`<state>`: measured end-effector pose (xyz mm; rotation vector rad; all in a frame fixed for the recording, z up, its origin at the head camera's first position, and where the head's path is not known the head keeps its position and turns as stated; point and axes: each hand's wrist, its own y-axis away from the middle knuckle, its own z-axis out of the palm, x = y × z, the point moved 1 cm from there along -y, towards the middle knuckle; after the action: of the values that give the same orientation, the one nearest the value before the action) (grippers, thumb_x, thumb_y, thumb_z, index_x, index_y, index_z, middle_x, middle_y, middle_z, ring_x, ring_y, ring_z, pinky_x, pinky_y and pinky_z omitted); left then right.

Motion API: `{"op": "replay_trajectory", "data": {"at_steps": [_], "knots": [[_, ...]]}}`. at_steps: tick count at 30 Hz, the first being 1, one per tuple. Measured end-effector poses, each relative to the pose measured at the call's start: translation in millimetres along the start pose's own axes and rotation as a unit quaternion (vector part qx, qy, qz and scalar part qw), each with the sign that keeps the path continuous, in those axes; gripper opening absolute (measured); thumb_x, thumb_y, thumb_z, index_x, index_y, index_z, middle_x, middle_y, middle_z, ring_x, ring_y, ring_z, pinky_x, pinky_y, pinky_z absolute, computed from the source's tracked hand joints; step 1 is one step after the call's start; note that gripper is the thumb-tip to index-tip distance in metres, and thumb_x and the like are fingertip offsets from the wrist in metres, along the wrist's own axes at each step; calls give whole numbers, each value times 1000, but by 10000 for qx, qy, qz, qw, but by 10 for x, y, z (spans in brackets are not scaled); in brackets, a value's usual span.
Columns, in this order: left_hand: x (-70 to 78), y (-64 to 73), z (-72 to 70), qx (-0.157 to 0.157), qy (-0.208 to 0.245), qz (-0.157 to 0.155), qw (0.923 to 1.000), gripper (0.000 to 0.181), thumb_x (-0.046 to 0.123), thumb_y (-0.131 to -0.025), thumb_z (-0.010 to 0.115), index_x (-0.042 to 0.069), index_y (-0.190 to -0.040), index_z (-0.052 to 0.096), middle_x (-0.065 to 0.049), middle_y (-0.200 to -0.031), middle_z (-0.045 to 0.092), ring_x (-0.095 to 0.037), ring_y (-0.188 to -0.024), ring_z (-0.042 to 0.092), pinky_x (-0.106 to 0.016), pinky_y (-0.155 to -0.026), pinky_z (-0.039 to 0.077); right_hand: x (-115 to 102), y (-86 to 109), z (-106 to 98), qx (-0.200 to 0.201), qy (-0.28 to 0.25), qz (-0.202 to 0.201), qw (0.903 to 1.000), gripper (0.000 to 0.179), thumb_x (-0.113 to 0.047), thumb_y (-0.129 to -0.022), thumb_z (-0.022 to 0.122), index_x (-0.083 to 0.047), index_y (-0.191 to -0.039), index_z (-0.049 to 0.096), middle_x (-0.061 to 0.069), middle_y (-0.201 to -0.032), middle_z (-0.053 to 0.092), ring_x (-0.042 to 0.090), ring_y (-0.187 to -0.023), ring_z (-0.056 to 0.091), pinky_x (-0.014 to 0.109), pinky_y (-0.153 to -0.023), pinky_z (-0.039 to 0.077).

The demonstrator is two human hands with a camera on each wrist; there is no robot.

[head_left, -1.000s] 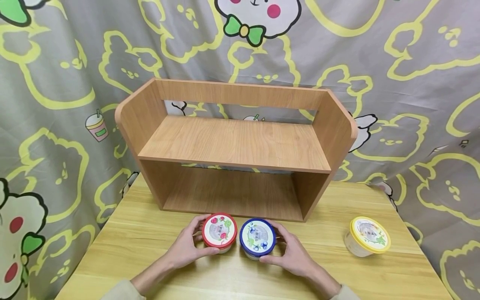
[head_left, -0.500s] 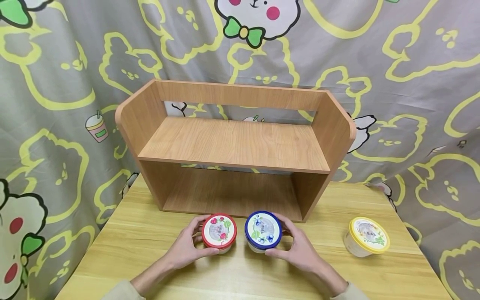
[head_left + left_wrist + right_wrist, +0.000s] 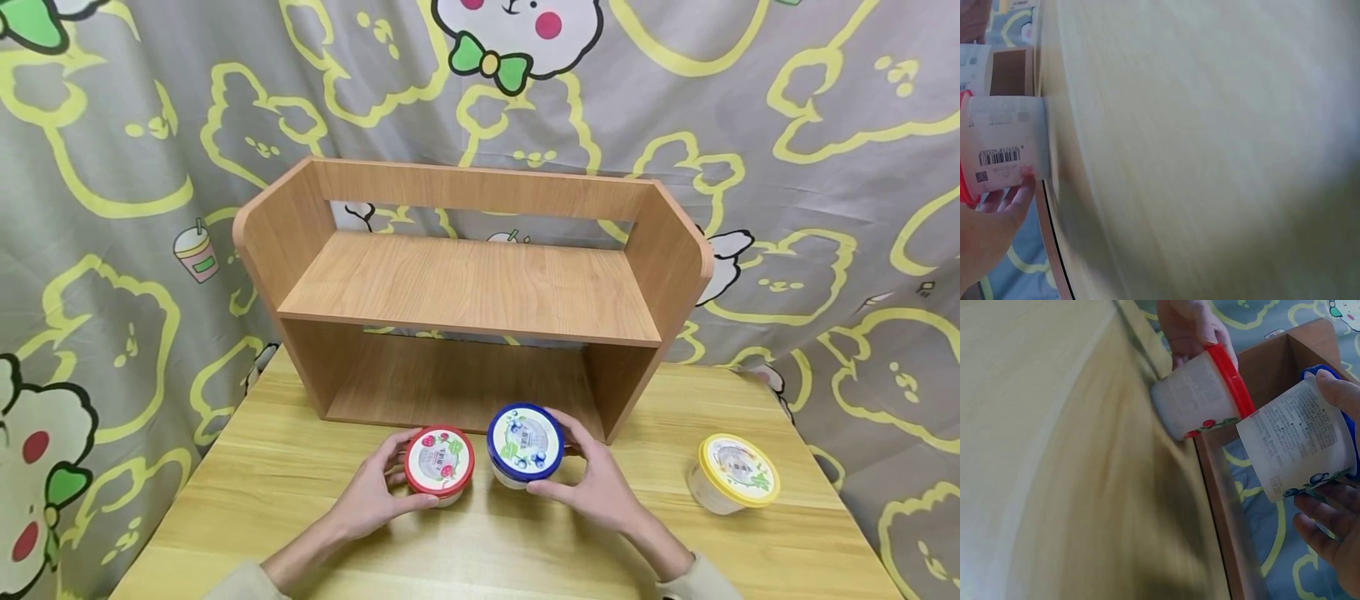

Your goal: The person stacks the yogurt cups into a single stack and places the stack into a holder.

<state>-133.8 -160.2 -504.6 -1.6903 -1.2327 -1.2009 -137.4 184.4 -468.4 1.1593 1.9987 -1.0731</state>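
Note:
My left hand (image 3: 378, 487) grips a tub with a red lid (image 3: 439, 461) and strawberry print from its left side. In the left wrist view the red-lidded tub (image 3: 1004, 140) shows a barcode and sits at the table surface. To the right of it, my right hand (image 3: 588, 475) holds a tub with a blue lid (image 3: 525, 442) and blueberry print. The right wrist view has this blue-lidded tub (image 3: 1300, 440) raised off the table, thumb (image 3: 1338, 394) at the lid and fingers (image 3: 1319, 528) curled under its side.
A two-tier wooden shelf (image 3: 465, 283) stands behind both tubs. On the right of the wooden table (image 3: 750, 558) stands a tub with a yellow lid (image 3: 735, 472). A patterned grey curtain (image 3: 795, 108) hangs around the back and sides.
My right hand has lifted the blue-lidded tub off the table and moved it slightly right and toward the shelf. My left hand and the red-lidded tub have stayed in place.

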Motion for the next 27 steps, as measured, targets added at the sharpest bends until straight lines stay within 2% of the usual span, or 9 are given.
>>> {"op": "replay_trajectory", "data": {"at_steps": [5,12,22,27], "knots": [[5,8,12,58,170,-183,9997,94,21,-76,96,11,-153,44,-16,-146,61,-19,-126,64,-15,-102,56,-67,-74,13,68,-32,48,10000,94,-28,-73,99,-28,-153,49,-4,-136,71,3,-118,65,27,-93,59],[18,26,43,181,407,-408,9982,96,18,-75,97,10,-153,43,-17,-148,60,-28,-133,60,-15,-103,55,-148,-171,58,123,-61,-122,9998,93,-26,-74,98,-23,-154,50,1,-133,73,4,-115,66,27,-91,59],[35,52,72,487,593,-569,9954,93,13,-73,97,13,-151,47,-13,-147,62,-19,-131,62,-15,-103,55,-312,-322,173,191,-92,-112,9997,95,-29,-73,99,-27,-154,49,-3,-124,75,7,-109,68,32,-91,61],[34,61,87,610,618,-644,9941,93,12,-72,98,13,-151,47,-12,-147,63,-21,-133,62,-13,-102,54,-371,-407,242,118,-180,-187,9996,95,-29,-74,98,-26,-155,48,-3,-122,75,9,-108,68,33,-91,62]]}}
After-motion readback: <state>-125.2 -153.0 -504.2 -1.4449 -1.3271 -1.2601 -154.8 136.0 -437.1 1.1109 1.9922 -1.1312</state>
